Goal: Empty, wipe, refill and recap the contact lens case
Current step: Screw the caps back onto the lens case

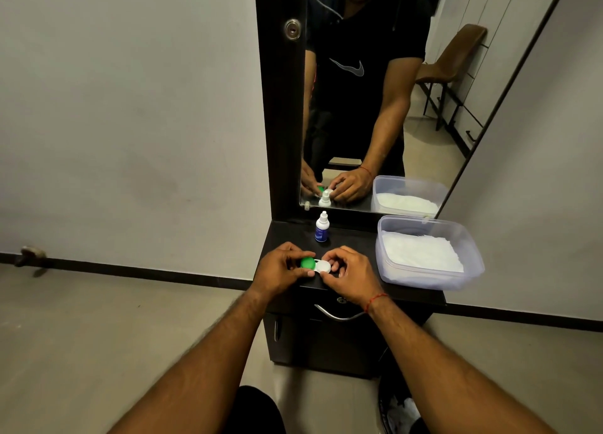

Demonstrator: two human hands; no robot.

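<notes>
At the dresser's (354, 238) front edge, both hands hold the case (316, 266): the left hand (280, 267) curls its fingers round the green cap (307, 263), and the right hand (350, 272) pinches the white cap (323, 266). Behind them stands a bottle (322, 228). A tub (424, 279) of tissue sits along the right edge, by the mirror (424, 146).

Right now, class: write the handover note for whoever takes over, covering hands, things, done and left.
Left hand grips the contact lens case at its green cap; right hand grips the white cap end, at the dresser top front edge.
Solution bottle stands capped behind; clear tub of white tissue at right.
Both caps on, nothing visibly done. Left: empty, wipe, refill, recap.
</notes>
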